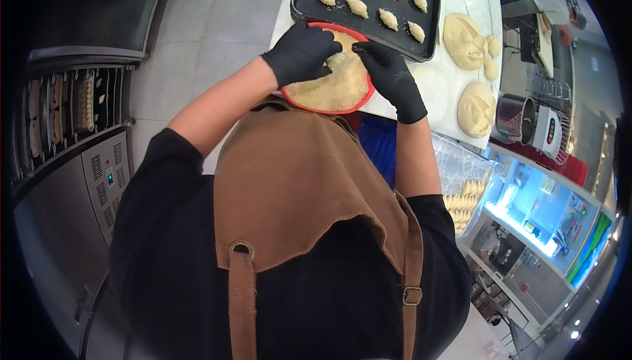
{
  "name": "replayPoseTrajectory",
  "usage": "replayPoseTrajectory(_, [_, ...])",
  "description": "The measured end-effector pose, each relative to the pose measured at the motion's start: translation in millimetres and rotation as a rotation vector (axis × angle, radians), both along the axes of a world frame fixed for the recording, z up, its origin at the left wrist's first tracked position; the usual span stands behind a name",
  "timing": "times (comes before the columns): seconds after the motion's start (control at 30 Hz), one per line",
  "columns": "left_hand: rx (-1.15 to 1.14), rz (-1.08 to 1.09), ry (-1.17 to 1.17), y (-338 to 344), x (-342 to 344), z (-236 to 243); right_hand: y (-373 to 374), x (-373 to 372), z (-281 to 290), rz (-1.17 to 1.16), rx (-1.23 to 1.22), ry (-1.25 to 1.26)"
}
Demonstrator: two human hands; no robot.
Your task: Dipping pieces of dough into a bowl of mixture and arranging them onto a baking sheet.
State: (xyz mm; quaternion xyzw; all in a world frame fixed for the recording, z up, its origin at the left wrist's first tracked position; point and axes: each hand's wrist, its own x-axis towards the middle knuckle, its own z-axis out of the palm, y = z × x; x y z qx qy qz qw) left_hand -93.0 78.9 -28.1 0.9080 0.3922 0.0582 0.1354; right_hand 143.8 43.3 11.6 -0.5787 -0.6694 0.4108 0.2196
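Note:
A round red bowl [364,102] of pale, crumb-like coating sits at the table edge, against my apron. My left hand [301,52], in a black glove, reaches over its left side. Its fingers are curved and its thumb is apart from them, with pale crumbs showing in the gap. From the right comes my right hand [391,78], also gloved in black, its fingers bent together at the bowl's far right rim. Whether anything is between those fingertips is hidden. Just beyond the bowl, a black baking tray [339,5] holds several crumb-coated, pointed dough pieces [357,8] in rows.
On the white table [444,86], right of the tray, lie large dough lumps [464,40] and smaller dough balls. Shaped dough pieces [463,202] rest under clear plastic near my right elbow. A tray rack [72,106] stands at left. Another person [548,5] is at far right.

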Motion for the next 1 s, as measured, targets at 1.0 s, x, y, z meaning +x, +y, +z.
replayPoseTrajectory(1.0, [0.070, 0.178, -0.414, -42, 7, -55, 107, 46, -30, -0.337, -0.580, 0.994])
